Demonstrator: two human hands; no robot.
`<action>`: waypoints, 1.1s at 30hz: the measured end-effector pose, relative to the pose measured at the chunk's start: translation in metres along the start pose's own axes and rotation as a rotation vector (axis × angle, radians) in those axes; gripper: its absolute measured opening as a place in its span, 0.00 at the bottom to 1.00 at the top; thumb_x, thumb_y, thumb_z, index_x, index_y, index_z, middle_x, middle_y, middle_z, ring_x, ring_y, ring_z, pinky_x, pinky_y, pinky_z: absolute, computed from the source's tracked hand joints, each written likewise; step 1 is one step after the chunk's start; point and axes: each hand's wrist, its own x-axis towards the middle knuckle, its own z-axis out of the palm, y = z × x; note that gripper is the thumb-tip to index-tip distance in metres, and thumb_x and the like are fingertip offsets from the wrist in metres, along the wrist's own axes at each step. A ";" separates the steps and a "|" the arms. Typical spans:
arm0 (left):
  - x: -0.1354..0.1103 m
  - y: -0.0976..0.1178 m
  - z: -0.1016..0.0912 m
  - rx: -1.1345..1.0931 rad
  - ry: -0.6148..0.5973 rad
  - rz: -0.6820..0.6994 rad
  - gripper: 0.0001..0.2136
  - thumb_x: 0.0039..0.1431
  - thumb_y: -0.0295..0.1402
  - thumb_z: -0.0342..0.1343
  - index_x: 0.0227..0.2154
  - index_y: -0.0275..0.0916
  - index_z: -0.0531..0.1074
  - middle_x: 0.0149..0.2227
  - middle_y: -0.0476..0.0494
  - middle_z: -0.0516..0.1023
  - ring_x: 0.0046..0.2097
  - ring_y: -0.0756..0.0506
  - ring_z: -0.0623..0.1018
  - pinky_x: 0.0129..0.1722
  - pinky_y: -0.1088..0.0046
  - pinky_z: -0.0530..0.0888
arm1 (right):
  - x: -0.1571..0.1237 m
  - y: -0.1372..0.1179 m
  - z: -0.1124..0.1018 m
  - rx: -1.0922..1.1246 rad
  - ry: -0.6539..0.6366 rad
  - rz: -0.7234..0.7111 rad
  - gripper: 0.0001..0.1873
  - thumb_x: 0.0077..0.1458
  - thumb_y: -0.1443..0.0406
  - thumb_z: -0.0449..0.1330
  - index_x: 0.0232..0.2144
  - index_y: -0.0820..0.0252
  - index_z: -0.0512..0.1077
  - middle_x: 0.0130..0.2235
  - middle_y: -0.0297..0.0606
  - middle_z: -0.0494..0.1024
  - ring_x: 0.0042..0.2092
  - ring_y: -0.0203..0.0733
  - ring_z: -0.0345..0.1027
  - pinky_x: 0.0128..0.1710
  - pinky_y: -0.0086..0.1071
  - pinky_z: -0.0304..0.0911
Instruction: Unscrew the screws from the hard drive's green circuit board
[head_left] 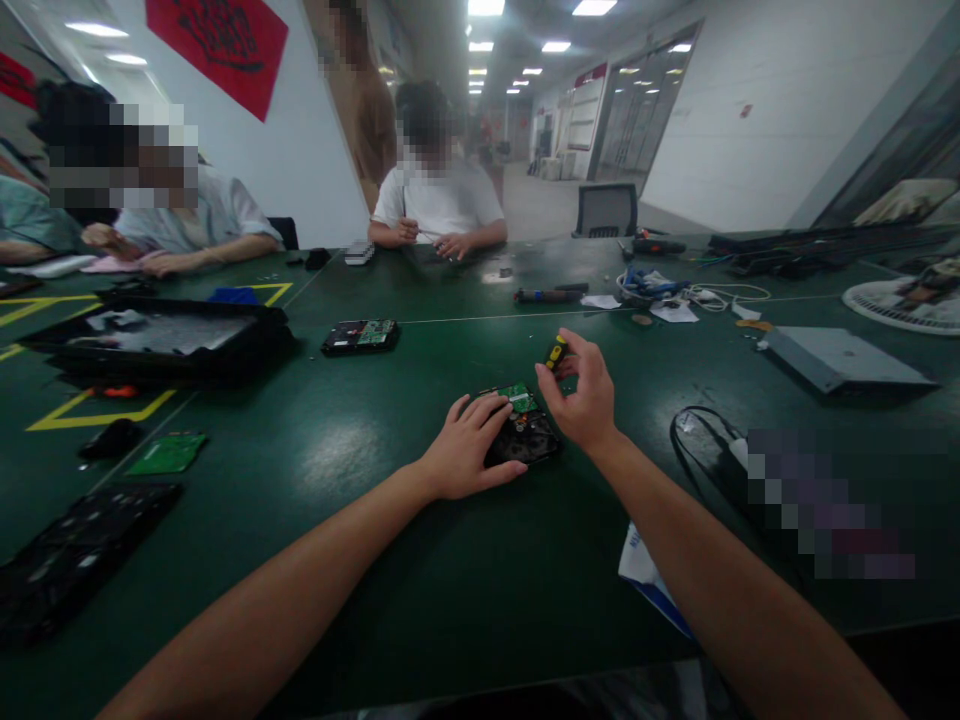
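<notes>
In the middle of the head view, a black device with a green circuit board (534,440) lies flat on the table. My left hand (466,448) rests across its left side with the fingers spread, covering part of it. Just above its right edge, my right hand (587,390) pinches a short yellow-and-black screwdriver (556,353) between thumb and fingers. The shaft of the screwdriver cannot be made out. Another black device with a green board (361,336) lies farther back to the left, apart from both hands.
The green table (360,580) carries a black tray (165,340), a loose green circuit board (168,453) and a black panel (82,550) on the left. To the right are a grey metal box (851,358), tangled cables (652,285) and a power screwdriver (551,296). Several people sit or stand opposite.
</notes>
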 end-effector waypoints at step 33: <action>0.000 -0.001 0.001 0.006 0.002 0.007 0.44 0.64 0.63 0.54 0.73 0.39 0.57 0.73 0.31 0.60 0.73 0.29 0.59 0.74 0.40 0.48 | -0.001 0.002 0.001 0.000 0.019 0.006 0.33 0.64 0.61 0.63 0.68 0.49 0.60 0.54 0.45 0.75 0.38 0.45 0.76 0.39 0.45 0.81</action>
